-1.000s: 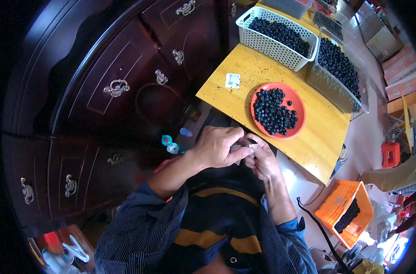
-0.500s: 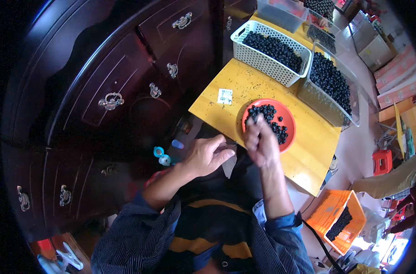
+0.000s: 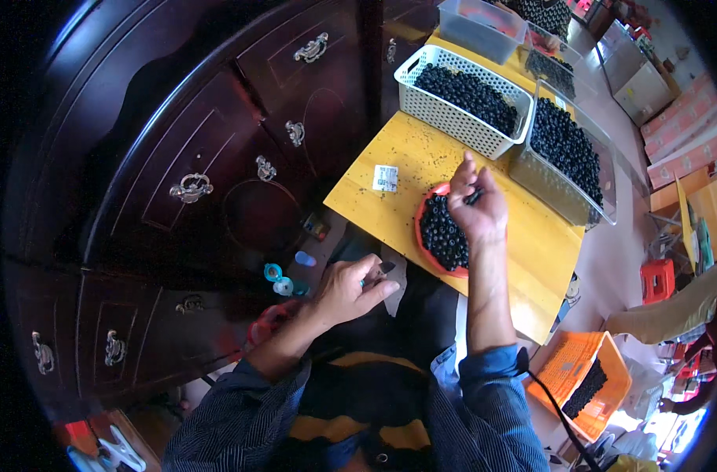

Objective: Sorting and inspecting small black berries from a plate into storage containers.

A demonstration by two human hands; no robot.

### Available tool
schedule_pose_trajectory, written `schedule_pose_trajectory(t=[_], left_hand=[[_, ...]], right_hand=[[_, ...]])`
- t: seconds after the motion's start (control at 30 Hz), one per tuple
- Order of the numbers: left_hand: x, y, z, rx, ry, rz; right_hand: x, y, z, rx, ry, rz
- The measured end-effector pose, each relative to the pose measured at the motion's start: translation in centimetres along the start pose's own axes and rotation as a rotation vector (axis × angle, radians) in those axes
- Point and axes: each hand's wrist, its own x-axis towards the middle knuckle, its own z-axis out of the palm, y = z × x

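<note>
A round red plate [image 3: 422, 245] on the yellow table holds dark blueberries [image 3: 443, 236], heaped at its left side. My right hand [image 3: 480, 208] is above the plate's right part, fingers curled around a few dark blueberries, partly hidden by the fingers. My left hand [image 3: 346, 293] is off the table's near edge, closed, with a small dark thing [image 3: 387, 267] showing at its fingertips; its kind cannot be made out. Beside those fingers hangs a greyish flap [image 3: 398, 295].
On the yellow table [image 3: 366, 193] stand a white perforated basket [image 3: 453, 122] and a clear bin [image 3: 551, 177], both with blueberries. A small white printed packet [image 3: 385, 178] lies left. Dark cabinets [image 3: 217, 149] border the left. An orange crate [image 3: 559, 370] stands on the floor at right.
My right hand has risen from low over the plate and moved up and right, its palm turned. The blueberries now lie bunched at the plate's left. A dark thing now shows at my left fingertips.
</note>
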Motion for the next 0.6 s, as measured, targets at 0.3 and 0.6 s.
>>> schedule_pose_trajectory(t=[0.3,0.6], left_hand=[[1.0,3.0,0.7,0.029,0.114,0.108],[0.1,2.8,2.6,0.177,0.092,0.189]], right_hand=[[-8.0,7.3,-4.2,-0.176,0.033,-0.022],[-10.6,11.5,-6.2,-0.337,0.038,0.013]])
